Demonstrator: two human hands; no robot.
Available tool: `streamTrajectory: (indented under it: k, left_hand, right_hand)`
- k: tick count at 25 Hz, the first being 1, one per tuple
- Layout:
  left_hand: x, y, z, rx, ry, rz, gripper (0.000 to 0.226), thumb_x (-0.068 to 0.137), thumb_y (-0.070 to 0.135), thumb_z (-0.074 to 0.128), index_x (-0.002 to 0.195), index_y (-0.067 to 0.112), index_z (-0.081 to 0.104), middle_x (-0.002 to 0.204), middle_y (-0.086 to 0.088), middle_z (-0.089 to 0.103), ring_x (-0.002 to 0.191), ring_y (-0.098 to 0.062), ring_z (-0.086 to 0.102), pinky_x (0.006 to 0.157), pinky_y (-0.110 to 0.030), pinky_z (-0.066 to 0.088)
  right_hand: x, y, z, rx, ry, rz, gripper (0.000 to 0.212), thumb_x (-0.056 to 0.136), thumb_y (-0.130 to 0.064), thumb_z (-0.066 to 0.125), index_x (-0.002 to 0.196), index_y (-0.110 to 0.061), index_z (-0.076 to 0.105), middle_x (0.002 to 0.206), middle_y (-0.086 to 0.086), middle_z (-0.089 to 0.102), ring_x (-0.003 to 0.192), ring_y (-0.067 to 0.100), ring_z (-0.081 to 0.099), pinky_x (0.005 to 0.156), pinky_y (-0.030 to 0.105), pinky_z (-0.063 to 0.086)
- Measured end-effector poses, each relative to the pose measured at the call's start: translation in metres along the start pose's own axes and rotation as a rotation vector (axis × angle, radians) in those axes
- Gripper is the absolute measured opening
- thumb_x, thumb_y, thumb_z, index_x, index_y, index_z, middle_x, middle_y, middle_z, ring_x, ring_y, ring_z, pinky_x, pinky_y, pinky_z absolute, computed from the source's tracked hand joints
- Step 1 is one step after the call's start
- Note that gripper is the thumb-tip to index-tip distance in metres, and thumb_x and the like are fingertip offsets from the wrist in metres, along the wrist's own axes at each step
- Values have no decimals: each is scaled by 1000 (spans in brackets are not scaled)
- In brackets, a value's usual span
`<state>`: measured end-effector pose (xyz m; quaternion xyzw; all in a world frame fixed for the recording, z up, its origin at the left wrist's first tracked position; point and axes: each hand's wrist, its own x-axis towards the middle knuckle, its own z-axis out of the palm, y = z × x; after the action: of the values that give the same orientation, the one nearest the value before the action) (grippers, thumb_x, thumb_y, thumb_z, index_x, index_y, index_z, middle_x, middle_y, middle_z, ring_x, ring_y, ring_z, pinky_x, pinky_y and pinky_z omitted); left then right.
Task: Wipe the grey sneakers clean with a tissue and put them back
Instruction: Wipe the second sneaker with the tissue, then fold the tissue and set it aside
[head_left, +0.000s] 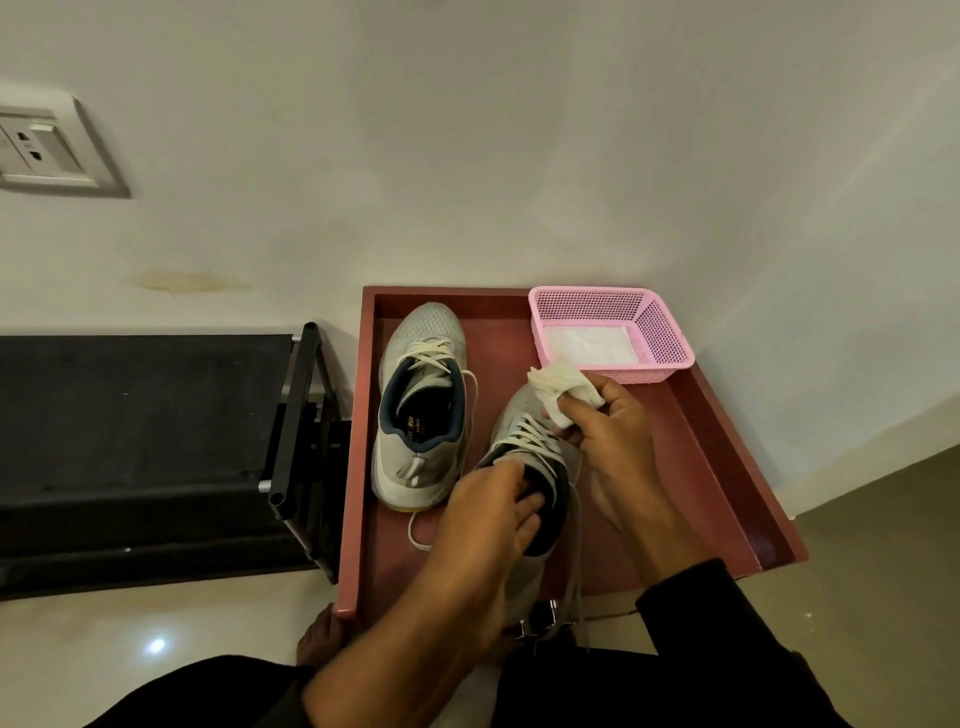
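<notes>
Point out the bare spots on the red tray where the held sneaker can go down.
Bare tray floor lies right of the right hand, below the pink basket. A smaller patch sits at the near left corner, below the resting sneaker. The middle is crowded by the held sneaker and both hands.

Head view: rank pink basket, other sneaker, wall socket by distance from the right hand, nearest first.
From the right hand, which grips the tissue:
1. Pink basket, just beyond it, back right of the tray.
2. Other sneaker, to its left in the tray.
3. Wall socket, far left.
</notes>
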<state>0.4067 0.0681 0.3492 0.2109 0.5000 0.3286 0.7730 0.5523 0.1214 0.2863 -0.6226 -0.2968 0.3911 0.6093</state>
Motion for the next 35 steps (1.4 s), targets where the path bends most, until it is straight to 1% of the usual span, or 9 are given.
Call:
streamTrajectory:
  k: [5,7,12,16,20,25,28,31,35]
  left_hand:
    - [-14,13,-8,543,40,494,13,100,26,51,105,19,62,94,0,68,85,-17,64,80,-35,55]
    - [8,22,1,679,5,660,17,100,23,53,114,26,61,111,6,66,100,-13,63,93,-38,55]
    - [64,41,20,929,-64,680,45,102,23,50,146,22,46,143,0,56,127,-13,54,111,-36,43]
    - [75,42,16,867,-180,642,39,105,32,44,143,27,50,138,6,60,124,-7,56,110,-34,43]
    - [78,40,14,836,-340,614,40,96,41,62,133,43,49,125,14,66,115,1,62,105,-32,49]
    - [83,43,13,696,-293,598,36,103,18,52,138,15,54,126,0,68,115,-11,65,104,-35,51]
    - [80,41,11,608,-208,609,28,104,23,49,130,23,59,127,1,67,111,-7,66,100,-31,53]
    - [76,32,12,706,-291,668,41,98,36,59,138,27,55,124,8,68,113,-4,64,99,-27,53]
    - [80,31,11,532,-260,584,25,104,19,50,123,13,65,111,-9,74,106,-25,70,96,-42,56]
  right_hand:
    - [-12,-11,-12,72,77,11,14,90,-8,65,86,-17,75,75,1,67,58,6,56,51,20,44]
    - [-17,-13,-8,120,76,39,13,92,-11,64,86,-15,76,75,3,70,60,9,59,51,20,46]
    - [-26,-17,5,212,-178,47,22,99,-13,53,107,-7,72,95,11,76,85,21,72,69,27,57]
    - [-23,-19,-1,194,-203,-17,23,99,-16,51,105,-9,72,98,13,76,93,26,72,85,37,58]
    - [-18,-17,-4,199,-167,35,28,98,-22,53,110,-5,72,104,15,74,102,30,70,94,47,53]
    - [-17,-18,-3,221,-132,14,17,91,-16,62,97,-13,77,97,16,75,92,31,72,84,41,58]
    - [-18,-15,-3,159,-72,-66,14,90,-14,67,99,-12,77,95,14,76,91,33,73,86,47,57]
    - [-19,-15,0,132,-44,-99,20,87,-16,71,104,-7,75,95,14,76,92,32,73,86,48,57]
    - [-17,-16,2,255,-89,-5,19,82,-17,69,98,-8,76,95,18,75,85,31,73,79,40,60]
